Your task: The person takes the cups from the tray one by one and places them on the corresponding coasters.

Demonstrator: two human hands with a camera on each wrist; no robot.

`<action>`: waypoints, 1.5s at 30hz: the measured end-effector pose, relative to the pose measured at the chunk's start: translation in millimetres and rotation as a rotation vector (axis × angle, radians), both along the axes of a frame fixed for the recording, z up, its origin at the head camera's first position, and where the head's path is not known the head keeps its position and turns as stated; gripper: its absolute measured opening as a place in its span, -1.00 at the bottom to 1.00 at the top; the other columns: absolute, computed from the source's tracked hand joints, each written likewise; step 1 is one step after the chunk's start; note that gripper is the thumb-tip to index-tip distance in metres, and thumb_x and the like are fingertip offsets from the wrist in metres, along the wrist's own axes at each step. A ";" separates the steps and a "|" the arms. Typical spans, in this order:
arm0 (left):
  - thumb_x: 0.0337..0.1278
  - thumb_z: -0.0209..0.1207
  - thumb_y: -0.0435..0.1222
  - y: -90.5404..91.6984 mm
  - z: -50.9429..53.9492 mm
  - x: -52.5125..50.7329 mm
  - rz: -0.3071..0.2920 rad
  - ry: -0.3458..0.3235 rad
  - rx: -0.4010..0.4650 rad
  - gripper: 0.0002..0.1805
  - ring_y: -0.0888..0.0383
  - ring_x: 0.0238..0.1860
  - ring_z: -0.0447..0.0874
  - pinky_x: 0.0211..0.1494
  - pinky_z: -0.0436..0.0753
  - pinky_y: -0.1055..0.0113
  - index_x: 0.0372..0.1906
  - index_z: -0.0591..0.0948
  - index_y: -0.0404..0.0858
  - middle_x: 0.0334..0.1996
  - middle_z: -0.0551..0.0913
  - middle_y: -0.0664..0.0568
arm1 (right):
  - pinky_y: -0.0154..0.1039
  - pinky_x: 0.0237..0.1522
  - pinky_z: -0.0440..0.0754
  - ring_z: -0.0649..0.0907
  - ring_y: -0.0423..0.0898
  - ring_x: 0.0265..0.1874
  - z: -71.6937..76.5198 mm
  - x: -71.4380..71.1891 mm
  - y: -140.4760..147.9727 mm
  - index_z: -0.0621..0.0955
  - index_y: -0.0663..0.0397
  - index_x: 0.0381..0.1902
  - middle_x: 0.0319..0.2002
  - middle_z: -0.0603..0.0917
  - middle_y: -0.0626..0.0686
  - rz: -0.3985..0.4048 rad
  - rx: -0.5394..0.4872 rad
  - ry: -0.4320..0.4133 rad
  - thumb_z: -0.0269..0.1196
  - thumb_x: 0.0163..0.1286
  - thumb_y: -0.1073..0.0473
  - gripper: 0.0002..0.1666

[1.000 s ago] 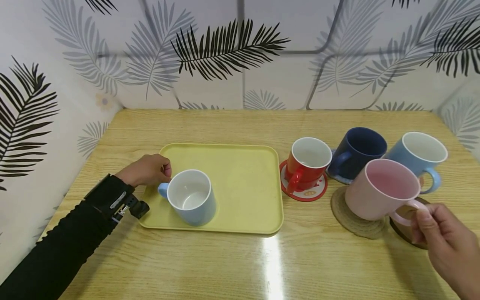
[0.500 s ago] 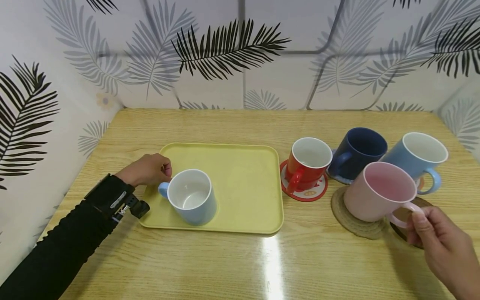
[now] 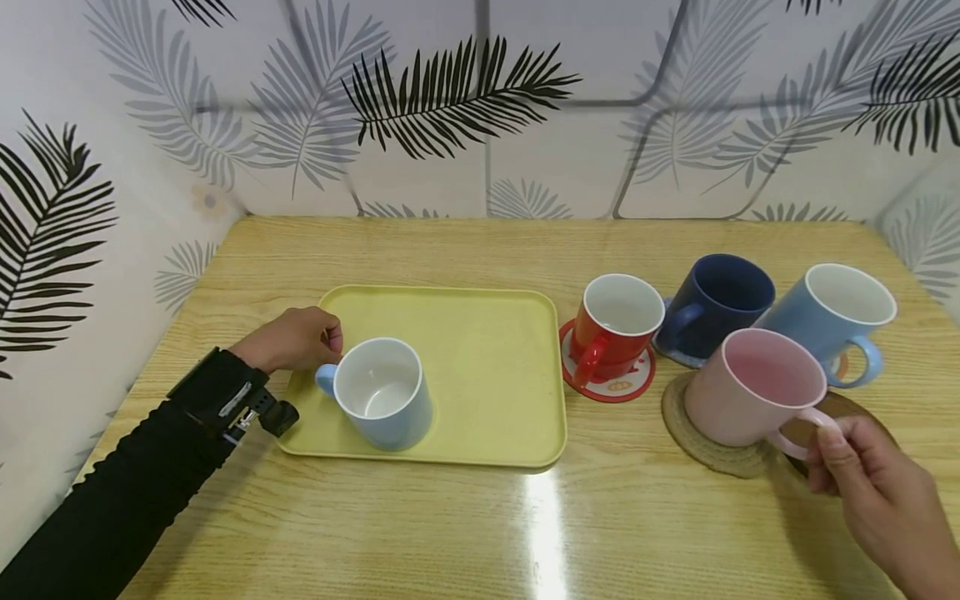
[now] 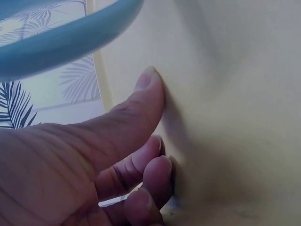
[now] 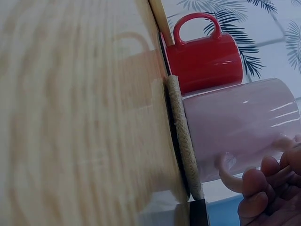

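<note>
My right hand (image 3: pixel 881 487) pinches the handle of a pink mug (image 3: pixel 753 400). The mug stands over a round woven coaster (image 3: pixel 701 442); in the right wrist view its base looks level against that coaster (image 5: pixel 182 136). My left hand (image 3: pixel 300 337), fingers loosely curled, rests at the left side of a yellow tray (image 3: pixel 487 375). In the left wrist view its thumb and fingertips touch the tray surface (image 4: pixel 225 108). Just beside it, the handle of a light blue mug (image 3: pixel 397 417) points toward the hand without being held. This mug stands upright on the tray.
A red mug (image 3: pixel 611 350) sits on a red-rimmed coaster (image 3: pixel 633 387) right of the tray. Behind the pink mug are a navy mug (image 3: pixel 708 312) and another light blue mug (image 3: pixel 817 312), each on a coaster. A dark brown coaster (image 3: pixel 855 408) lies partly hidden behind my right hand.
The pink mug and my right hand have moved slightly left and down onto the woven coaster, uncovering more of the brown one. My left hand and the mug on the tray have stayed put.
</note>
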State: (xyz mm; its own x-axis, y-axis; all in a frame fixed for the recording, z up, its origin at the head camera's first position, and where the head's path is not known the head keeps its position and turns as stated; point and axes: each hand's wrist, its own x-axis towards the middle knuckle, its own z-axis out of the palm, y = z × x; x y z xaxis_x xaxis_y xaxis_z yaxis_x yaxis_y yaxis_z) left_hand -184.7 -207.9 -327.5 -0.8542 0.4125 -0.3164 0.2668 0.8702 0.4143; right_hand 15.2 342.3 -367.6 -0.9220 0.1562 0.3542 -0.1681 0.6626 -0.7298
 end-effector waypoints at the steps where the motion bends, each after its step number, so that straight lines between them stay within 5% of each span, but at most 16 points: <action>1: 0.19 0.34 -0.33 0.1 0.4 0.1 0.002 0.000 -0.001 -0.81 0.04 -0.38 0.46 -0.36 0.41 0.30 -0.39 0.55 -0.31 -0.40 0.54 -0.05 | -0.59 -0.44 0.44 0.50 -0.40 -0.53 -0.6 0.0 0.1 0.50 0.15 -0.37 -0.60 0.52 -0.18 0.004 0.000 0.002 0.03 0.55 0.41 -0.76; 14: 0.20 0.33 -0.34 -0.6 2.9 -0.7 0.010 -0.003 -0.009 -0.82 0.03 -0.36 0.46 -0.33 0.42 0.30 -0.39 0.55 -0.32 -0.40 0.55 -0.05 | -0.53 -0.45 0.46 0.51 -0.34 -0.52 -3.5 -0.9 4.0 0.51 0.17 -0.34 -0.57 0.53 -0.15 0.090 -0.019 0.008 0.00 0.54 0.47 -0.75; 21: 0.21 0.32 -0.34 -1.8 -0.4 -0.3 0.010 -0.004 0.009 -0.83 0.04 -0.37 0.46 -0.32 0.42 0.29 -0.39 0.55 -0.31 -0.40 0.55 -0.05 | -0.51 -0.44 0.47 0.52 -0.29 -0.50 -2.7 -0.4 6.7 0.52 0.13 -0.24 -0.49 0.55 -0.14 0.086 -0.023 -0.054 -0.02 0.58 0.41 -0.79; 29: 0.36 0.22 -0.28 -10.0 -5.8 0.3 0.015 -0.042 0.124 -0.86 0.09 -0.37 0.42 -0.31 0.39 0.27 -0.30 0.62 -0.27 -0.35 0.58 -0.01 | -0.51 -0.54 0.39 0.49 -0.37 -0.60 9.7 0.9 -1.1 0.48 -0.18 -0.16 -0.50 0.54 -0.33 -0.162 0.003 -0.086 0.00 0.62 0.22 -0.84; 34: 0.56 0.01 -0.12 -21.1 8.8 3.5 0.010 -0.107 0.290 -0.68 0.07 -0.30 0.45 -0.24 0.49 0.25 -0.06 0.66 -0.26 -0.17 0.65 -0.04 | -0.56 -0.53 0.37 0.44 -0.36 -0.65 16.6 -4.5 -10.2 0.48 -0.26 -0.18 -0.33 0.51 -0.23 -0.271 -0.226 0.049 0.01 0.57 0.37 -0.68; 37: 0.56 0.00 -0.11 -27.3 19.5 7.8 -0.077 -0.185 0.354 -0.67 0.08 -0.33 0.45 -0.25 0.50 0.27 -0.02 0.66 -0.25 -0.20 0.63 -0.02 | -0.53 -0.57 0.32 0.40 -0.29 -0.66 20.2 -7.9 -15.6 0.52 -0.10 -0.23 -0.39 0.48 -0.07 -0.301 -0.420 0.131 0.03 0.54 0.42 -0.71; 40: 0.52 0.08 -0.23 -30.4 23.5 11.7 -0.224 -0.320 0.414 -0.77 0.11 -0.38 0.41 -0.30 0.45 0.28 -0.05 0.62 -0.31 -0.33 0.54 0.02 | -0.49 -0.61 0.28 0.36 -0.23 -0.68 23.5 -9.3 -20.3 0.54 0.04 -0.25 -0.44 0.48 -0.01 -0.263 -0.552 0.216 0.05 0.52 0.43 -0.79; 42: 0.48 0.12 -0.28 -30.3 21.3 13.3 -0.320 -0.387 0.442 -0.85 0.15 -0.39 0.40 -0.32 0.44 0.30 -0.11 0.58 -0.32 -0.40 0.43 0.06 | -0.49 -0.62 0.28 0.37 -0.23 -0.69 25.8 -9.2 -23.5 0.56 0.06 -0.26 -0.45 0.48 0.00 -0.228 -0.584 0.256 0.07 0.50 0.44 -0.79; 45: 0.46 0.13 -0.32 -29.2 15.2 14.7 -0.404 -0.423 0.482 -0.87 0.15 -0.36 0.40 -0.30 0.43 0.34 -0.23 0.52 -0.31 -0.41 0.42 0.08 | -0.52 -0.60 0.33 0.41 -0.27 -0.68 30.9 -8.5 -30.3 0.57 -0.04 -0.22 -0.38 0.50 -0.01 -0.243 -0.498 0.235 0.07 0.50 0.44 -0.74</action>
State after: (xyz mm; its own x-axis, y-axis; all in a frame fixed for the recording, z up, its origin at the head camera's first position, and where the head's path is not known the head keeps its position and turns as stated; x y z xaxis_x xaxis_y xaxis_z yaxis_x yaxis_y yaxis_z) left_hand -170.0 -237.1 -312.3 -0.4531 0.8432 -0.2892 0.2598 0.4353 0.8620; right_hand 6.7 312.0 -336.7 -0.7454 0.5519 0.3740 -0.2489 0.2900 -0.9241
